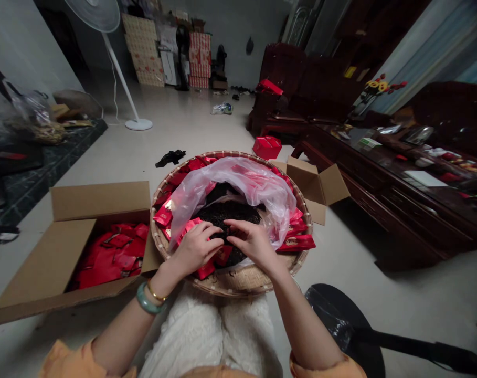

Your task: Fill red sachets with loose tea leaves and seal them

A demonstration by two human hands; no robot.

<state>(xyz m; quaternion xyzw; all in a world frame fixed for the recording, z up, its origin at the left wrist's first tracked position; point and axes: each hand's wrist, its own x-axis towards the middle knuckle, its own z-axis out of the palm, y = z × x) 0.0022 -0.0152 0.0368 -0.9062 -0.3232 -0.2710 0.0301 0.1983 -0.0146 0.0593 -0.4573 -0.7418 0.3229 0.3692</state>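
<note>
My left hand is bent over a small red packet, its fingers curled at the packet's upper part. Close beside it, my right hand has thumb and forefinger apart, tips pointing at the left fingertips; I make out nothing between them. Under both hands lies a heap of dark, loose leaf-like material, inside an opened clear plastic bag. The bag rests in a round woven bamboo tray above my lap. More red packets lie around the bag along the tray's rim.
An open cardboard box full of red packets stands left of the tray. Another open box and a red carton are beyond it. At right are a dark wooden table and a round black base; a white fan stands ahead.
</note>
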